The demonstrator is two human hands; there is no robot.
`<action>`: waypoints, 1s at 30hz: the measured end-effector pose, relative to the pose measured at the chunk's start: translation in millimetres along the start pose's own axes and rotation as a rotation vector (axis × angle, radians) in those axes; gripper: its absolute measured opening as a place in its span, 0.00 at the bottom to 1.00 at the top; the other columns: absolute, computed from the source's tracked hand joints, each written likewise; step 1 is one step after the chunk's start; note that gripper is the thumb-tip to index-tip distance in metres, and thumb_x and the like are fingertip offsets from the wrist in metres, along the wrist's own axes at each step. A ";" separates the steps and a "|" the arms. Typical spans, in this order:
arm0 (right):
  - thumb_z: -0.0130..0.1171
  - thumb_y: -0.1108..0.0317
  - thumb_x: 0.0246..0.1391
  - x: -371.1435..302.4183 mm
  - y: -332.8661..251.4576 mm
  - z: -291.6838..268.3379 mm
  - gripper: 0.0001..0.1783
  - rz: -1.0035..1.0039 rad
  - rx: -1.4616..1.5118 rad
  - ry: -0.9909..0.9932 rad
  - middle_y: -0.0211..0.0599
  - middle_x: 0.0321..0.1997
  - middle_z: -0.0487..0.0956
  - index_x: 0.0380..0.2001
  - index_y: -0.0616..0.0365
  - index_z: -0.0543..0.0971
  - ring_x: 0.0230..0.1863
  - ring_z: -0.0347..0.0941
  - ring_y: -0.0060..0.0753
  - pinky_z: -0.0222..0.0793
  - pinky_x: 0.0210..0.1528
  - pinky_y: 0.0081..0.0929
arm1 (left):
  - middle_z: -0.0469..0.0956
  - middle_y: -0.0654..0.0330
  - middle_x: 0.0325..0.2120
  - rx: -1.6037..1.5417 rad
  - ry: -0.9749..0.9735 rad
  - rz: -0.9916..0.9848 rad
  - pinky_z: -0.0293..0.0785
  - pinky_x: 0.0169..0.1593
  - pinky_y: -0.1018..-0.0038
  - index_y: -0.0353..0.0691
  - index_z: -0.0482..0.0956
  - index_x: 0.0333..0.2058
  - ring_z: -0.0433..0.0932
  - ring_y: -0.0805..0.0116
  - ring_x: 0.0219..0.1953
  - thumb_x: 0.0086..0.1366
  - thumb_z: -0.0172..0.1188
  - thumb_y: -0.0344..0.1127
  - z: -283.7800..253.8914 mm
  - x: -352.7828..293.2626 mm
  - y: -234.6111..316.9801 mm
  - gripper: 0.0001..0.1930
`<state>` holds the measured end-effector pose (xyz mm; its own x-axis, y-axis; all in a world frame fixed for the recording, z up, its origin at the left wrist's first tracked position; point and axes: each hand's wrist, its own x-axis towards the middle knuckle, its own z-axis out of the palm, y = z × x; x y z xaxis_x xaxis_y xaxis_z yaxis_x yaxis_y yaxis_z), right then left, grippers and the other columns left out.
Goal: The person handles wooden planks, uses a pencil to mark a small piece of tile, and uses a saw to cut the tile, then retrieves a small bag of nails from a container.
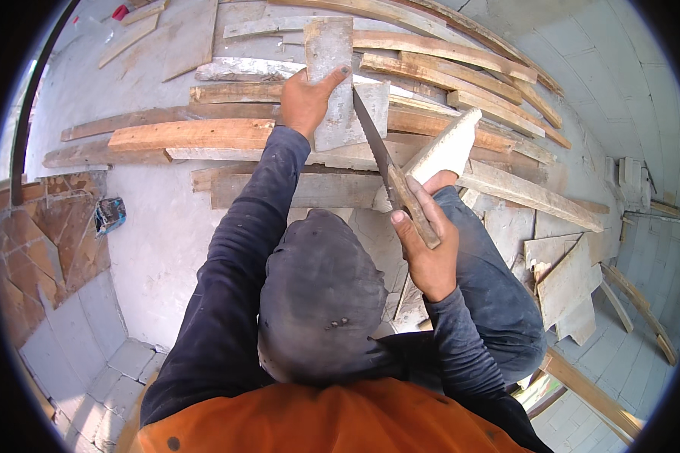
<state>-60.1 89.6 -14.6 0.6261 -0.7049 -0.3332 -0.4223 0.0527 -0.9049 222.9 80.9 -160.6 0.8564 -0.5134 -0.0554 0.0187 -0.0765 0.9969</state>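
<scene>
Seen from above, over a dark cap [321,298] and an orange vest [340,419]. Left hand [307,98] far out in front, fingers spread flat and thumb stretched to the right, pressing down on a short grey board [332,53]; not closed around it, only holding it flat against the planks under it. Grey board standing across a pile of long brown planks [196,134], its near part just right of the left hand and partly under the palm. Right hand [425,253] nearer to the body, grip fully closed around the wooden handle of a hand saw [372,136]. Saw blade running up and to the left from this hand, its tip touching the right edge of the grey board, just beside the left thumb. White shoe [447,147] resting on the planks, immediately right of the blade, between the two hands. More boards and offcuts [567,283] scattered on the pale concrete floor [151,241] at the right. Small blue object [110,215] on the floor at the left, well apart from both hands.
</scene>
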 end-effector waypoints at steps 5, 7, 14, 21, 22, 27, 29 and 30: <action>0.63 0.63 0.68 -12.7 11.8 36.0 0.34 -0.087 0.037 0.028 0.53 0.63 0.79 0.71 0.66 0.66 0.63 0.75 0.33 0.67 0.65 0.29 | 0.88 0.49 0.34 0.121 0.189 0.039 0.80 0.45 0.64 0.32 0.85 0.42 0.87 0.57 0.37 0.57 0.78 0.54 22.6 -22.7 -32.8 0.29; 0.63 0.62 0.68 -16.1 54.5 51.8 0.34 -0.118 -0.009 0.099 0.52 0.65 0.78 0.72 0.65 0.66 0.63 0.74 0.33 0.67 0.66 0.29 | 0.88 0.49 0.36 0.072 0.177 0.016 0.80 0.46 0.64 0.32 0.85 0.41 0.88 0.56 0.38 0.57 0.79 0.53 18.5 -15.0 -43.9 0.28; 0.62 0.70 0.68 -75.5 2.8 0.5 0.32 -0.070 -0.100 -0.012 0.55 0.68 0.75 0.70 0.70 0.67 0.71 0.70 0.40 0.61 0.72 0.32 | 0.89 0.50 0.36 0.114 0.213 0.036 0.80 0.43 0.67 0.31 0.86 0.42 0.88 0.61 0.37 0.60 0.76 0.50 18.6 -4.4 -50.5 0.25; 0.63 0.63 0.68 49.6 -1.5 16.2 0.32 0.029 -0.046 0.030 0.51 0.62 0.80 0.68 0.70 0.69 0.60 0.77 0.34 0.68 0.65 0.29 | 0.88 0.48 0.35 -0.020 0.161 -0.043 0.80 0.44 0.65 0.31 0.87 0.39 0.88 0.56 0.38 0.59 0.77 0.52 20.3 -15.9 -40.3 0.26; 0.63 0.62 0.68 58.8 3.9 25.3 0.32 -0.003 -0.056 0.018 0.51 0.62 0.80 0.68 0.70 0.69 0.60 0.76 0.35 0.67 0.66 0.30 | 0.88 0.48 0.34 0.076 0.183 0.017 0.80 0.44 0.65 0.31 0.87 0.39 0.88 0.56 0.37 0.58 0.77 0.52 15.6 -10.6 -42.4 0.26; 0.64 0.64 0.67 -58.0 9.1 4.4 0.32 -0.045 -0.020 0.067 0.53 0.65 0.78 0.68 0.70 0.69 0.67 0.72 0.38 0.62 0.71 0.31 | 0.88 0.46 0.32 0.095 0.239 0.123 0.81 0.42 0.63 0.30 0.86 0.39 0.88 0.52 0.34 0.58 0.76 0.54 17.1 -12.8 -35.5 0.27; 0.64 0.67 0.67 -46.0 3.3 2.9 0.31 -0.027 0.060 0.033 0.53 0.65 0.78 0.68 0.70 0.69 0.66 0.73 0.38 0.63 0.70 0.31 | 0.88 0.46 0.32 0.161 0.218 0.111 0.81 0.42 0.62 0.31 0.87 0.39 0.88 0.52 0.34 0.59 0.76 0.54 8.0 -11.7 -35.5 0.26; 0.63 0.69 0.67 -34.0 -0.5 4.5 0.31 -0.017 0.087 0.033 0.53 0.65 0.78 0.68 0.70 0.69 0.66 0.74 0.38 0.64 0.70 0.31 | 0.88 0.46 0.32 0.177 0.196 0.104 0.81 0.42 0.62 0.32 0.87 0.39 0.88 0.51 0.34 0.59 0.76 0.54 7.1 -11.4 -38.0 0.26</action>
<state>-78.2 116.8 -4.0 0.6105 -0.7288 -0.3100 -0.3519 0.1010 -0.9306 208.7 83.6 -198.3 0.9327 -0.3526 0.0754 -0.1499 -0.1889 0.9705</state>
